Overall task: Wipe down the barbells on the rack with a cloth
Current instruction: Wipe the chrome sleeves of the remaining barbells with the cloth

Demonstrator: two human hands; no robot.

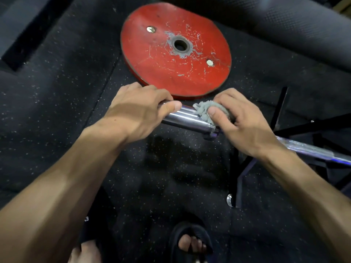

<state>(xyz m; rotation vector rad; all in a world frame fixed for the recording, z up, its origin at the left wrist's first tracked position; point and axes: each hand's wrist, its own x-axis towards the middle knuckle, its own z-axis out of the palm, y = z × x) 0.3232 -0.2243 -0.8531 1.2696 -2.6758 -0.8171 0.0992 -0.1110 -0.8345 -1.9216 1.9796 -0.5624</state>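
Observation:
A chrome barbell (187, 118) runs from the middle of the view down to the right edge, its thick sleeve end toward the left. My left hand (136, 112) grips the end of that sleeve, thumb on top. My right hand (241, 122) holds a grey shaggy cloth (206, 111) wrapped round the sleeve just beside the collar, thumb pressing on the cloth. The thinner knurled shaft (311, 150) continues past my right wrist. The black rack frame (279, 111) shows as thin bars under and behind the barbell at right.
A scratched red weight plate (152, 59) lies flat on the black speckled rubber floor (57, 92) just beyond my hands. My feet in black sandals (190, 242) stand below. A dark padded bench or roller (284, 25) crosses the top right.

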